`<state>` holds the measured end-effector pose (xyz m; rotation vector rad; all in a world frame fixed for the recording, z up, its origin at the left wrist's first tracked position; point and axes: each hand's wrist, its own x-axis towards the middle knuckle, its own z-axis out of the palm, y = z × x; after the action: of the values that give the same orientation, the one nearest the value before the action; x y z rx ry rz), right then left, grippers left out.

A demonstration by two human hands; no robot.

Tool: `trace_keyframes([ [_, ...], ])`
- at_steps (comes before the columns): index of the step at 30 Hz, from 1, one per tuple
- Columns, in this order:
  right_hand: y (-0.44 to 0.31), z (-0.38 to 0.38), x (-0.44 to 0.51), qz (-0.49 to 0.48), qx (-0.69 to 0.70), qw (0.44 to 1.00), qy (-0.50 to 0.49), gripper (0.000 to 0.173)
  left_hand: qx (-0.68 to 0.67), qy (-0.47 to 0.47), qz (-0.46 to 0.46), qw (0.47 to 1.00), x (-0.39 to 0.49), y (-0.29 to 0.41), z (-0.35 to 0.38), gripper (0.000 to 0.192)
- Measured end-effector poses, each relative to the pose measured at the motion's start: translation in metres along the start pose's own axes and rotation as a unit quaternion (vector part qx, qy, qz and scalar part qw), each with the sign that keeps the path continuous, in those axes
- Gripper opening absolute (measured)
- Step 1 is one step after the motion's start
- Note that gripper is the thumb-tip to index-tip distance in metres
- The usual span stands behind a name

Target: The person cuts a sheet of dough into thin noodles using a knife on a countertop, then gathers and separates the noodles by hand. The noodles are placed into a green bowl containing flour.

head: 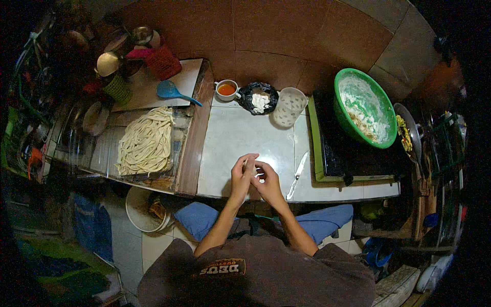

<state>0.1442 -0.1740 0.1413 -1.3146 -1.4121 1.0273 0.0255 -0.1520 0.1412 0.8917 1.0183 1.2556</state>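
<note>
My left hand [242,176] and my right hand [268,182] meet above the front of the white tiled counter [245,130]. Fingers and thumbs touch; a small pale piece may be between them, but the fingers hide it. To the right of them lies a knife [298,174] with a pale blade. Long strips of raw dough [147,142] are heaped at the left. Along the back stand a cup of orange-red liquid [226,89], a black plastic bag [259,98] with white powder in it, and a translucent patterned container [290,106].
A tilted green basin [392,128], floury inside, rests on the black stove [353,163] at right. A blue ladle [172,91] and a red woven basket [163,63] are at the back left. Below the counter's left part stands a white bucket [134,215].
</note>
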Motion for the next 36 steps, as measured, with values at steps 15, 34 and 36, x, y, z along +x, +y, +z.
trace_keyframes([
  [15, -0.031, -0.002, -0.007, -0.170, -0.034, 0.985, -0.001, 0.035, -0.080, 0.105, -0.047, 0.990, 0.007, 0.013, -0.001, 0.050],
  [34, -0.024, -0.029, 0.001, -0.069, 0.009, 0.995, -0.078, 0.070, -0.163, 0.021, -0.061, 0.985, 0.037, 0.035, 0.018, 0.060],
  [36, -0.027, -0.028, 0.008, -0.115, -0.026, 0.992, -0.036, 0.062, -0.188, 0.010, -0.056, 0.980, 0.040, 0.035, 0.022, 0.055],
])
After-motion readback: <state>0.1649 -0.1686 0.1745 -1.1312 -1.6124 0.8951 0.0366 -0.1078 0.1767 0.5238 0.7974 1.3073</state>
